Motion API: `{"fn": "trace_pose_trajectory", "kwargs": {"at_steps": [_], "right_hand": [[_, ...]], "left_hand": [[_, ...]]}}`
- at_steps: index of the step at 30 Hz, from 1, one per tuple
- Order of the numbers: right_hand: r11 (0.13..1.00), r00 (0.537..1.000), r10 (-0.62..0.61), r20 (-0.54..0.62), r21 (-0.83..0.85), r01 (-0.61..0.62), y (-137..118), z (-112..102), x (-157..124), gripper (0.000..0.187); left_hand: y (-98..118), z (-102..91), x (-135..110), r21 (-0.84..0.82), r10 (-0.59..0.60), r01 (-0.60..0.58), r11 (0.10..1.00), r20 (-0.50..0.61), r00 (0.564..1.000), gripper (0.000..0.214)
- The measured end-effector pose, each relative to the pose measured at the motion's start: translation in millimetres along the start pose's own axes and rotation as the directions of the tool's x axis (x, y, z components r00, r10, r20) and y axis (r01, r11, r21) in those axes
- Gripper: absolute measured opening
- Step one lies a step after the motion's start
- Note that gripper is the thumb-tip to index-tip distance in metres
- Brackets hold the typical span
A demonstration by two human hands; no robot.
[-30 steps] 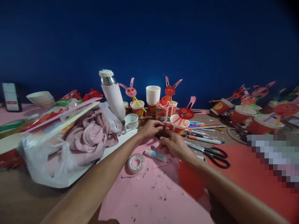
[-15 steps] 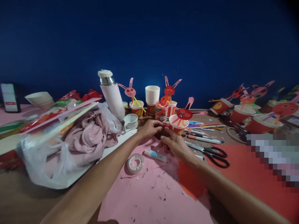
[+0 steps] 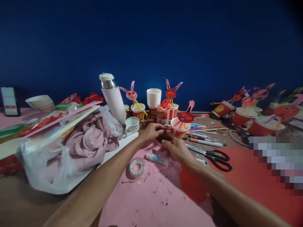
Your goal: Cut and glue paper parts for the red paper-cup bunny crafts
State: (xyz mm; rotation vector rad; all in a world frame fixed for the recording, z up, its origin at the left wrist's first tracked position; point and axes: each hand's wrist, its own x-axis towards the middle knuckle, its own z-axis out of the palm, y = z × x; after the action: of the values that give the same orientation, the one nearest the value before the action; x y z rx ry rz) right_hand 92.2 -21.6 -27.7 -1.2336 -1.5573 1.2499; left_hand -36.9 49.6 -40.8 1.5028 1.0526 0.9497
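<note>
My left hand (image 3: 152, 131) is closed in a pinch at a small dark-red piece (image 3: 167, 128) beside a red paper cup (image 3: 179, 130); I cannot make out exactly what its fingertips hold. Close by, my right hand (image 3: 176, 147) curls its fingers in front of that cup, and whatever they hold is hidden. From the cup rises a red oval paper face (image 3: 185, 117) with a pink ear. Below the hands, a glue tube (image 3: 157, 159) and a tape roll (image 3: 137, 167) lie on pink paper (image 3: 144, 201). Black-handled scissors (image 3: 214, 156) are right of my right hand.
Behind stand a white flask (image 3: 114, 102), stacked paper cups (image 3: 153, 98), a clear cup of red scraps (image 3: 163, 114) and rabbit-faced cups (image 3: 138, 112). Pens (image 3: 207, 142) lie to the right, near red paper (image 3: 251, 179). A plastic bag (image 3: 44, 173) and cloth (image 3: 88, 138) fill the left.
The view has shifted very slightly. Both hands stay close together beside the cup, with little visible movement of the fingers.
</note>
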Motion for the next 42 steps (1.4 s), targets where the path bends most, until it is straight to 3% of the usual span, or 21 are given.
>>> {"fn": "trace_pose_trajectory", "kwargs": {"at_steps": [28,32,36,42], "right_hand": [[0.999,0.998,-0.037,-0.046,-0.030,0.036,-0.7,-0.2,-5.1,0.040],[0.976,0.993,-0.086,-0.076,-0.205,0.069,3.2,0.9,-6.6,0.048],[0.866,0.992,-0.124,-0.036,-0.491,0.090,2.4,0.3,-7.3,0.053],[0.803,0.992,-0.109,-0.057,-0.593,0.054,-1.7,-1.1,-4.4,0.056]], "left_hand": [[-3.5,-0.2,0.7,-0.018,0.023,-0.022,1.000,0.006,1.000,0.011],[-3.3,-2.2,1.9,-0.009,0.027,-0.027,1.000,0.027,0.999,0.009],[-4.3,-2.5,2.6,-0.013,0.035,-0.034,0.999,0.035,0.999,0.008],[-3.1,-2.4,1.3,-0.038,0.034,-0.031,0.999,0.068,0.997,0.010]]}}
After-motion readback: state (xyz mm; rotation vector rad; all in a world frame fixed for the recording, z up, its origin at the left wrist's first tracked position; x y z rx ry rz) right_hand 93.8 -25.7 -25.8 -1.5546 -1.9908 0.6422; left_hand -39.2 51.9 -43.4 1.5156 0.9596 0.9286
